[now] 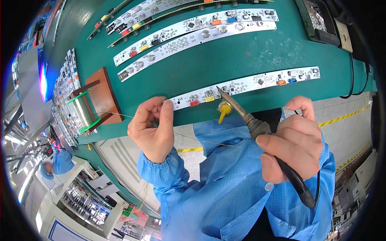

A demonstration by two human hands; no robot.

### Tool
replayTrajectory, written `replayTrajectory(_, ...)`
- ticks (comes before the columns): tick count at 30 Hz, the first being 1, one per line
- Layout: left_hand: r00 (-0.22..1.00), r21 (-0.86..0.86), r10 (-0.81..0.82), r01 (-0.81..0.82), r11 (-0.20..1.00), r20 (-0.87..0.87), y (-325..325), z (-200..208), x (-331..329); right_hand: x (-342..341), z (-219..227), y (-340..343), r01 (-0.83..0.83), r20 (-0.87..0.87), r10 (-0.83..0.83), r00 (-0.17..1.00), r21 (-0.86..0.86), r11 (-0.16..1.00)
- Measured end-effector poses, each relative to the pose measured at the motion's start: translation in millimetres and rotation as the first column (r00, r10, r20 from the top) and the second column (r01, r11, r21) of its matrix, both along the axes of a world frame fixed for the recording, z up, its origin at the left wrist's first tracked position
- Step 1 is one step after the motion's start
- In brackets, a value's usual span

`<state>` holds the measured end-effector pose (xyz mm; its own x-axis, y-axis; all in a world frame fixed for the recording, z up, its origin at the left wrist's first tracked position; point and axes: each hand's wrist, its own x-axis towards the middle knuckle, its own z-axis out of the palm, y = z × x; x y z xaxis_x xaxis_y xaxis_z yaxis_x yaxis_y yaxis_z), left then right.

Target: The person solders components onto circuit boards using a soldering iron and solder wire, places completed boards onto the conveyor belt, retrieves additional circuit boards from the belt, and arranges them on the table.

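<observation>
A long, narrow white circuit board (270, 81) lies near the front edge of the table, carrying small red, yellow, orange and blue connectors. My left hand (155, 127) pinches its left end between thumb and fingers. In my right hand (295, 142) is a soldering iron (240, 111), gripped by its dark handle. The iron's tip is over the board, right of the yellow connector; whether it touches cannot be made out. Thin solder wire (209, 141) passes by my left hand and curves loose in front of my blue sleeve and coat.
A solder spool (85, 111) with green rims sits on a brown stand (105, 94) at left. Several similar boards (177, 47) lie at the back. A black tray (317, 24) is far right, cables beside it. A yellow-topped piece (224, 110) sits at the front edge.
</observation>
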<state>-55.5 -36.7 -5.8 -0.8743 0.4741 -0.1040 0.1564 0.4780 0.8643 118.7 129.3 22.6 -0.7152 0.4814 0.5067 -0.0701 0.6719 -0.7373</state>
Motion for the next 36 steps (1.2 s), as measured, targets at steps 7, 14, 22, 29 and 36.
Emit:
replayTrajectory(7, 0.999, 0.041, -0.033, 0.034, 0.999, -0.013, -1.8, -0.7, -0.5, -1.3, -2.9, 1.9, -0.038, 0.02, 0.038, 0.999, 0.006, 0.999)
replayTrajectory(14, 1.0, 0.039, -0.026, 0.026, 0.999, 0.01, -1.8, 1.0, 0.2, -4.0, -6.6, 1.9, -0.082, 0.028, 0.081, 0.996, 0.024, 0.996)
replayTrajectory(22, 0.999, 0.043, -0.032, 0.032, 0.999, 0.001, -1.1, 0.7, 0.0, -5.4, -5.0, 2.6, -0.093, 0.059, 0.09, 0.994, 0.05, 0.994)
replayTrajectory(29, 0.999, 0.034, -0.047, 0.048, 0.998, -0.024, -2.0, 0.3, 0.0, -3.6, -2.5, 4.0, -0.122, 0.086, 0.117, 0.989, 0.061, 0.991)
replayTrajectory(36, 0.998, 0.04, -0.051, 0.052, 0.998, -0.046, -2.3, -1.4, -0.2, -5.1, -1.2, 3.3, -0.126, 0.094, 0.118, 0.989, 0.082, 0.989)
